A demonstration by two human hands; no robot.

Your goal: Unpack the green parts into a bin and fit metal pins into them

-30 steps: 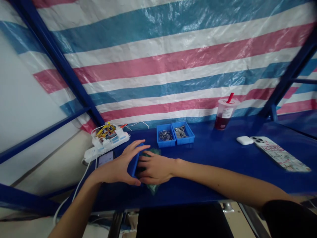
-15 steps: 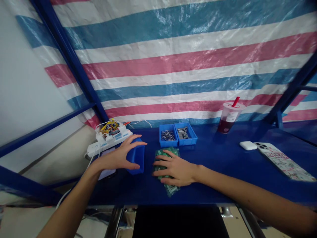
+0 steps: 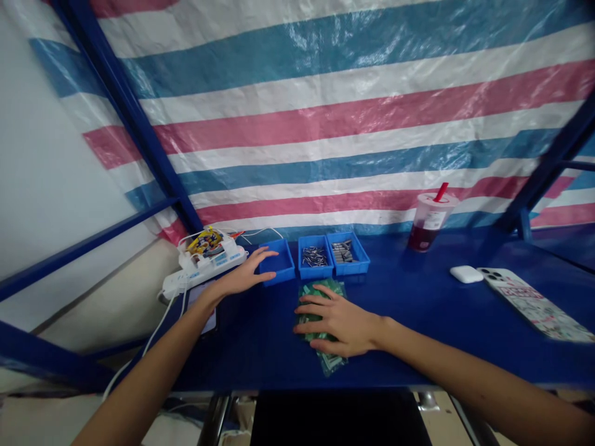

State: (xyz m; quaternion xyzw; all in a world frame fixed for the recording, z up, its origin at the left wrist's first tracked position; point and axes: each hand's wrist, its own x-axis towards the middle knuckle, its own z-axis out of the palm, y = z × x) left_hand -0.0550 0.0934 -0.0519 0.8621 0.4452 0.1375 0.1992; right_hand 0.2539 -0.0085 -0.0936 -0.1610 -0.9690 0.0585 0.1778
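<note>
Green plastic packaging, flat and oblong [image 3: 331,364], lies under the person's spread right hand [image 3: 341,323], long axis toward the body; beyond it, leftward, a blue rectangular plastic tray [image 3: 283,265] sits nearer the left hand [image 3: 242,276], thumb and fingers parted.

Creased, glossy plastic sheeting [image 3: 302,124] fills twelve o'clock. Around six, pins [image 3: 314,256] look shiny metal, trays [image 3: 281,278] smooth plastic, packets [image 3: 333,360] glossy film.

Indoor light is muted and fairly even, breaking into white glare on the upper plastic sheet [image 3: 316,133]. The bench [image 3: 409,288] reads dark. Wide-angle stretching shows toward the sides; the right hand's fingers [image 3: 315,310] look fairly clear, but print on the cup [image 3: 430,222] is illegible.
</note>
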